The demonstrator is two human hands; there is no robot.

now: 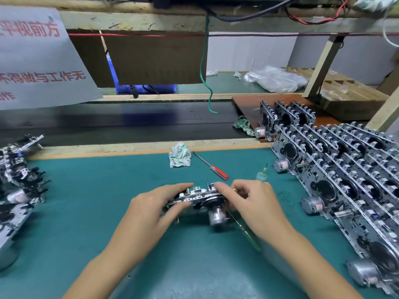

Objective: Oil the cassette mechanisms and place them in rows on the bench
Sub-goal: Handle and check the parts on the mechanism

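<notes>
Metal cassette mechanism (200, 197), gripped by left hand (149, 210) and right hand (254, 203) fingers, could slip onto the tabletop (97, 190) if oily

This is a small factory assembly bench. A green work mat (90, 212) lies before a dark conveyor belt (129, 121) at 12 o'clock, rows of identical cassette mechanisms (345, 180) stand at 3 o'clock, and a printed notice (36, 61) hangs at 10 o'clock under a rough wooden shelf (133, 22).
</notes>
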